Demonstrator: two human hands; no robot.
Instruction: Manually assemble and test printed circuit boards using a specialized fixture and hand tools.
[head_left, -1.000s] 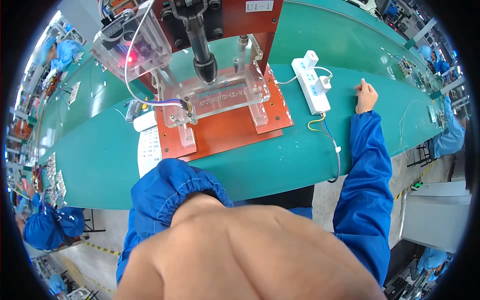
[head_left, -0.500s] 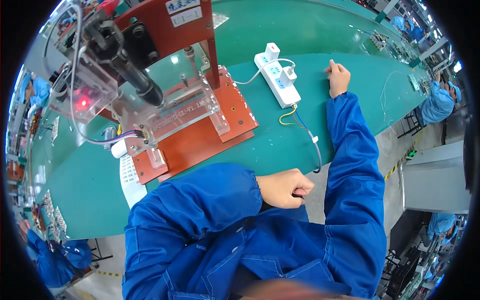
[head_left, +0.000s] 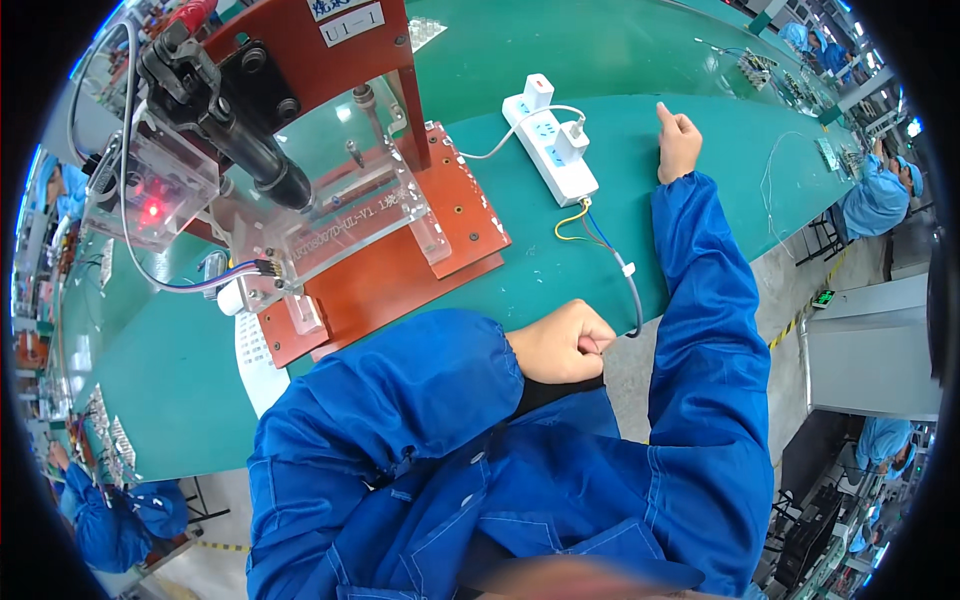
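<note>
In the head view, I see the left hand [head_left: 562,343] by the table's near edge, its fingers curled into a fist with the thumb tucked in. The right hand [head_left: 679,146] is farther out over the green table [head_left: 625,220], its fingers folded and thumb sticking out; I can't tell whether either fist encloses anything. The white power strip [head_left: 550,155] lies between the right hand and the red press fixture [head_left: 385,285], which stands to the left, its clear box [head_left: 150,190] glowing red.
</note>
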